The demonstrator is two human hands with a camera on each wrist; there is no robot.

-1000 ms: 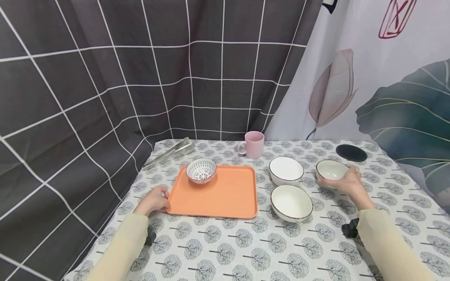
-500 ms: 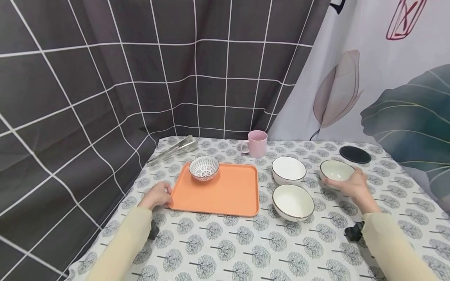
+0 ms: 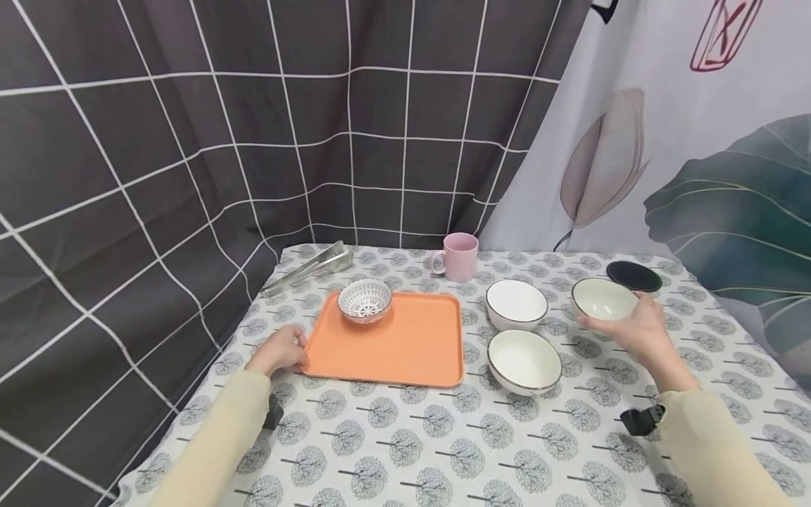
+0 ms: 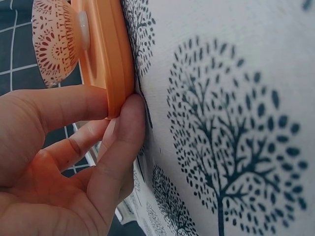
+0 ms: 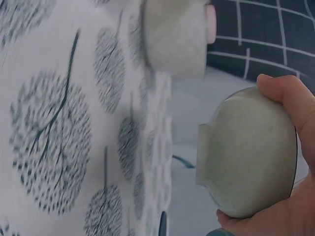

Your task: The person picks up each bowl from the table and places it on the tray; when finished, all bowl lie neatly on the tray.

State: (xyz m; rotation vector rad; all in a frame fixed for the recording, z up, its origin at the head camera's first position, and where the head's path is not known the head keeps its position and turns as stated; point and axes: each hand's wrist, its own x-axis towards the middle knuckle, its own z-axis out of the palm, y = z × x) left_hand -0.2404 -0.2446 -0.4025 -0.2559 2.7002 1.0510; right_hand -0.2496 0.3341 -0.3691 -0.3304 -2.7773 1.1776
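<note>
My left hand (image 3: 281, 351) pinches the near left corner of an orange tray (image 3: 418, 345). In the left wrist view the thumb lies over the tray's rim (image 4: 118, 64) and fingers are under it. A small patterned bowl (image 3: 365, 301) sits on the tray's far left part. My right hand (image 3: 641, 331) grips a cream bowl with a dark rim (image 3: 603, 298) by its side. The right wrist view shows this bowl (image 5: 251, 152) raised off the cloth, with its foot exposed. A white bowl (image 3: 516, 304) and another cream bowl (image 3: 524, 360) stand between the tray and my right hand.
A pink mug (image 3: 459, 258) stands at the back of the table. Metal tongs (image 3: 310, 267) lie at the far left, and a black round coaster (image 3: 633, 276) lies just behind the held bowl. Dark checked and pale printed curtains (image 3: 380, 141) hang behind the tree-patterned tablecloth (image 3: 405, 451).
My right hand has lifted the cream bowl off the cloth, up and slightly toward the coaster. My left hand keeps its hold on the tray corner. The head view has shifted slightly.
</note>
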